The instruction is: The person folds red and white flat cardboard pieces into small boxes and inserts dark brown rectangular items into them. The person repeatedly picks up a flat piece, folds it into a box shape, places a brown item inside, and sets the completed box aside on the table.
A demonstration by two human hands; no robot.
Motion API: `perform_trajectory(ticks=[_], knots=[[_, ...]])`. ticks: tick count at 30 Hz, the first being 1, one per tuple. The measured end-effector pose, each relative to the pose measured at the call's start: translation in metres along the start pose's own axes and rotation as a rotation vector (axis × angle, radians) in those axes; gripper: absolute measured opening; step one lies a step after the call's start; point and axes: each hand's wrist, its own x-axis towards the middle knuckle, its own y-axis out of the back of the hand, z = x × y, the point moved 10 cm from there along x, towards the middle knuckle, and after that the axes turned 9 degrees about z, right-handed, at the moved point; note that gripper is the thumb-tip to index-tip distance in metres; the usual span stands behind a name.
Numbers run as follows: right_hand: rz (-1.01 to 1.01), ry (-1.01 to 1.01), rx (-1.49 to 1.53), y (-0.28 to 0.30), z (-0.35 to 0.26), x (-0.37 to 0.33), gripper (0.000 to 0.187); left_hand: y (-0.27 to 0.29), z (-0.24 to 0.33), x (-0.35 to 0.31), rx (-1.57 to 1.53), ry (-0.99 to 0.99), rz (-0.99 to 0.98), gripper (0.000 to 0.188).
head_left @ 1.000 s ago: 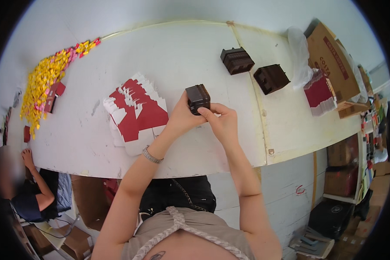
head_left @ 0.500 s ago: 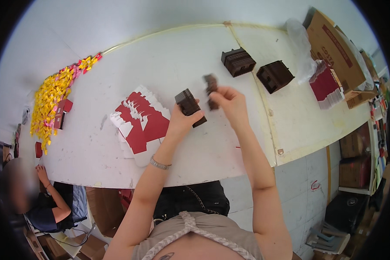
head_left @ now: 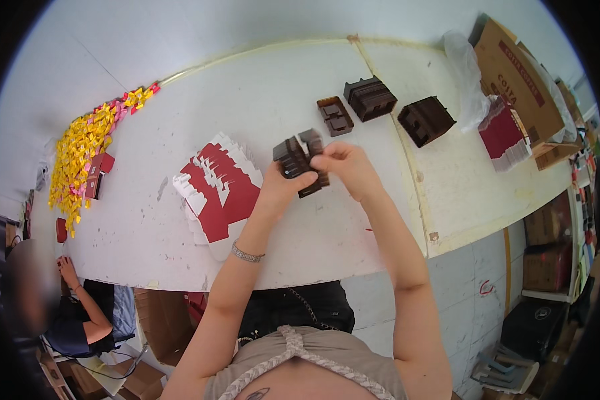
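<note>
Left hand [head_left: 281,190] grips stack [head_left: 288,157]; right hand [head_left: 346,168] pinches a tray [head_left: 310,139] at the stack's right edge. Loose tray [head_left: 335,116] lies beyond stack, rightward. Step, as judged: separating trays; next move calls for parting one cleanly.

Left arm [head_left: 218,297] and right arm [head_left: 408,270] reach forward, elbows slightly bent and forearms converging; left hand [head_left: 277,191] curled in a grip, its thumb laid across; right hand [head_left: 351,168] just beside it, pinching between thumb and bent fingers.

White table [head_left: 247,93] | two brown tray stacks [head_left: 370,100] | single brown tray [head_left: 335,117] | red-white flat cartons [head_left: 237,200] | yellow-and-pink packet heap [head_left: 80,150]
</note>
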Motion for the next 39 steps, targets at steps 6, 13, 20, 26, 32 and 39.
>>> perform_trajectory(ticks=[6, 13, 20, 26, 32, 39], knots=[[0.286, 0.603, -0.435, -0.004, -0.052, -0.035, 0.025, 0.004, 0.001, 0.000, 0.181, -0.061, 0.081, 0.068], [-0.037, -0.052, 0.109, -0.009, -0.003, -0.008, 0.012, -0.004, 0.007, -0.003, 0.063, -0.053, 0.045, 0.067], [-0.023, -0.021, 0.229, -0.007, -0.017, 0.013, 0.024, 0.005, 0.007, -0.001, -0.138, -0.028, 0.090, 0.061], [0.051, 0.086, 0.164, -0.003, -0.020, 0.030, 0.017, 0.011, 0.005, 0.004, -0.233, 0.029, 0.067, 0.051], [0.126, 0.500, -0.373, -0.028, -0.061, -0.010, 0.025, 0.013, 0.027, -0.002, 0.045, -0.070, 0.171, 0.059], [0.365, 0.558, -0.283, 0.016, -0.069, 0.021, 0.025, 0.020, 0.018, 0.001, -0.131, -0.057, 0.153, 0.068]])
